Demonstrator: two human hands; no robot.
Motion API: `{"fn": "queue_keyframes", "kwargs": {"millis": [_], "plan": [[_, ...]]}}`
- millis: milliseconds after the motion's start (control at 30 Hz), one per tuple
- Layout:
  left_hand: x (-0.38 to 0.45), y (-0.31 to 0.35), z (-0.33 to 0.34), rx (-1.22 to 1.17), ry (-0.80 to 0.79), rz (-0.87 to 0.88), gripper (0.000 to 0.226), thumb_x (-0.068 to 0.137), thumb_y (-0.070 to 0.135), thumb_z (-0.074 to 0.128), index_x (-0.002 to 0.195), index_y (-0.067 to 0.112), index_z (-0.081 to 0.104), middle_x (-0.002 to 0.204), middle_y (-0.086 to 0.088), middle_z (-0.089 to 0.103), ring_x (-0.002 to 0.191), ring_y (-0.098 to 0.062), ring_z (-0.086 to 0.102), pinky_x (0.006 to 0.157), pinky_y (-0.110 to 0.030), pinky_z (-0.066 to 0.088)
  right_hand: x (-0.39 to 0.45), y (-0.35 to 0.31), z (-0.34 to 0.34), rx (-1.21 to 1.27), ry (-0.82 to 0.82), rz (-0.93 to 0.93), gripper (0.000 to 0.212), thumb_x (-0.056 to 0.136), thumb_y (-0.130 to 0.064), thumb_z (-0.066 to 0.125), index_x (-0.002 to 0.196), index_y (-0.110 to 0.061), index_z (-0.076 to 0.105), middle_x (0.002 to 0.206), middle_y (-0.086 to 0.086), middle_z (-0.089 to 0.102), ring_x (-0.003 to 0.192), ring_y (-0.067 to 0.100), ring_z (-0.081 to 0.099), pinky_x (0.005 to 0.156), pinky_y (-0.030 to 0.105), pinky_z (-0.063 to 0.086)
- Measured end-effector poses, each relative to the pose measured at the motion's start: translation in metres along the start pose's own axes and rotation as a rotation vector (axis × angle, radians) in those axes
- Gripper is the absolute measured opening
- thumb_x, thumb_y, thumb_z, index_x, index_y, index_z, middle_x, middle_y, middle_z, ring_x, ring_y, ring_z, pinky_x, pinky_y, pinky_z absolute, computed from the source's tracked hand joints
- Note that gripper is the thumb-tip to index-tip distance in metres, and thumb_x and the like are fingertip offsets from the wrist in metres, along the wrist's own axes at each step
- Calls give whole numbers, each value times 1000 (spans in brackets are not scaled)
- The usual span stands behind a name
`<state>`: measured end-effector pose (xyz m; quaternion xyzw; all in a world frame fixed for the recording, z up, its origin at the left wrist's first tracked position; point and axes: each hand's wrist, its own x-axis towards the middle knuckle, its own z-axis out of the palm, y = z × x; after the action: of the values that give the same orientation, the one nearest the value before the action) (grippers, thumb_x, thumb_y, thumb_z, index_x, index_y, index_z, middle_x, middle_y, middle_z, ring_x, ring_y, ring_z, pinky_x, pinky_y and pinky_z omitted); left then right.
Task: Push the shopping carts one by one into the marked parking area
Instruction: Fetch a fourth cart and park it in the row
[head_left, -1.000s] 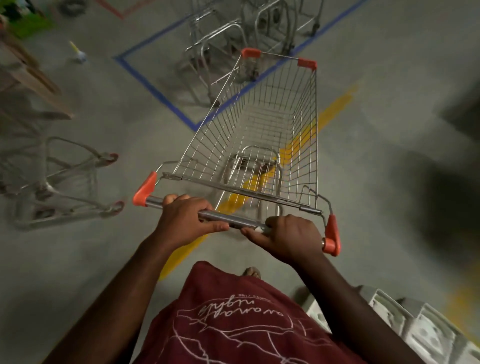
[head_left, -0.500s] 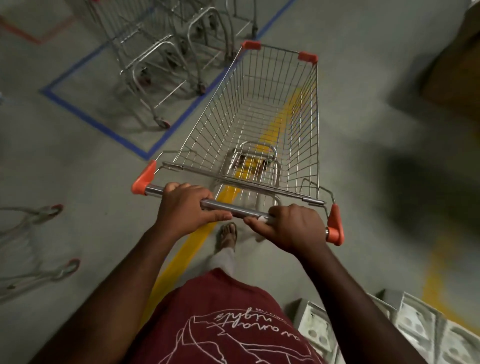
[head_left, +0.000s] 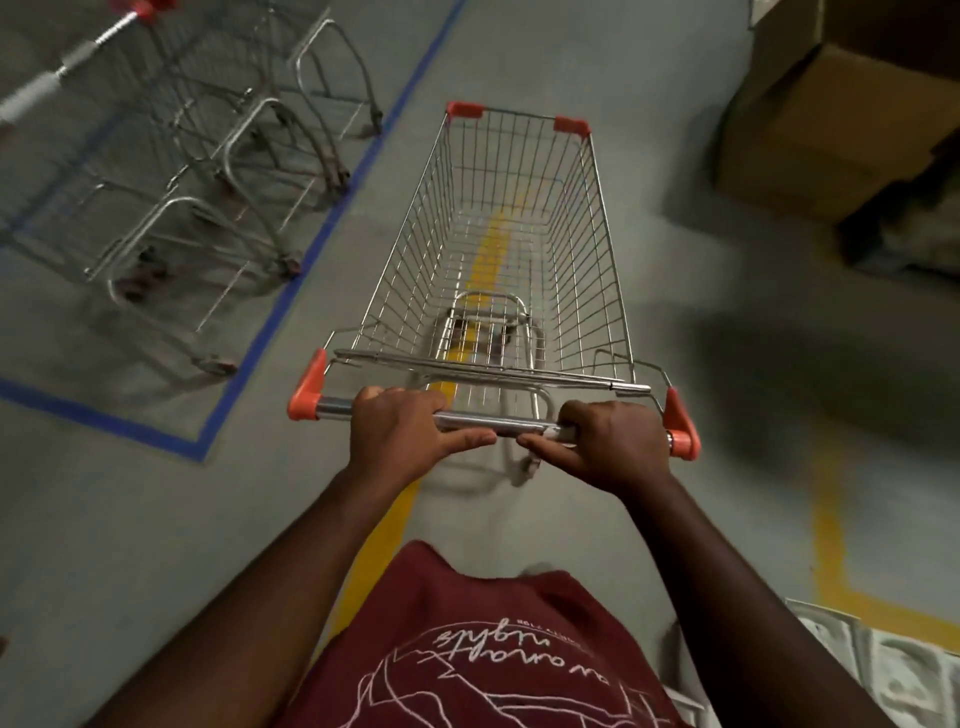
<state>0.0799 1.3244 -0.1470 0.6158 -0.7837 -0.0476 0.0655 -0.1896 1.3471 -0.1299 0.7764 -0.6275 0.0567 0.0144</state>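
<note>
An empty wire shopping cart (head_left: 587, 218) with orange corner caps stands straight ahead of me on the grey floor, over a yellow floor line. My left hand (head_left: 402, 434) grips the left half of its metal handle bar (head_left: 498, 421). My right hand (head_left: 615, 447) grips the right half, close to the orange end cap. The parking area, outlined in blue tape (head_left: 291, 280), lies to the left of the cart. Inside it stand several nested carts (head_left: 208, 171), blurred.
Cardboard boxes (head_left: 831, 119) sit on the floor at the far right. A dark shadow falls on the floor to the right of the cart. White patterned packs (head_left: 883, 670) lie at the bottom right. Another yellow line (head_left: 831, 545) runs along the right side.
The view has swung right: the blue-taped area and parked carts slid to the left, and the cardboard boxes came into view. Both hands kept their grip on the handle.
</note>
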Motion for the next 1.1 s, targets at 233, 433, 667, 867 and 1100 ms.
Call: {"fn": "queue_keyframes", "kwargs": {"millis": [233, 433, 667, 867, 1100], "plan": [[137, 17, 14, 13, 78, 44, 83, 66, 104, 30, 64, 26, 57, 60, 8, 61, 63, -19, 61, 70, -34, 33, 112, 78, 13, -8, 32, 20, 79, 78, -98, 37, 71, -24, 63, 49, -6, 54, 44, 19, 55, 48, 25, 44], [274, 34, 29, -10, 220, 75, 64, 69, 99, 39, 64, 35, 37, 59, 7, 59, 61, -22, 60, 68, -33, 31, 228, 157, 21, 21, 55, -21, 75, 79, -96, 37, 68, -26, 60, 49, -7, 53, 44, 18, 55, 49, 25, 25], [424, 67, 37, -34, 209, 10, 67, 68, 100, 37, 63, 34, 44, 59, 11, 51, 64, -20, 60, 71, -35, 36, 366, 257, 25, 85, -77, -89, 77, 78, -98, 31, 77, -26, 59, 59, -6, 57, 56, 21, 60, 50, 28, 32], [559, 78, 54, 1, 274, -4, 72, 69, 99, 40, 62, 29, 53, 59, 6, 59, 62, -23, 62, 70, -36, 36, 492, 329, 43, 61, -59, -85, 82, 72, -101, 30, 74, -25, 60, 57, -3, 59, 55, 25, 63, 49, 27, 38], [745, 65, 76, 8, 419, -9, 71, 68, 95, 56, 62, 24, 57, 58, 2, 61, 60, -25, 64, 68, -36, 37, 668, 401, 65, -12, 37, -127, 77, 76, -99, 32, 71, -26, 56, 52, -3, 57, 48, 25, 59, 46, 26, 30]]}}
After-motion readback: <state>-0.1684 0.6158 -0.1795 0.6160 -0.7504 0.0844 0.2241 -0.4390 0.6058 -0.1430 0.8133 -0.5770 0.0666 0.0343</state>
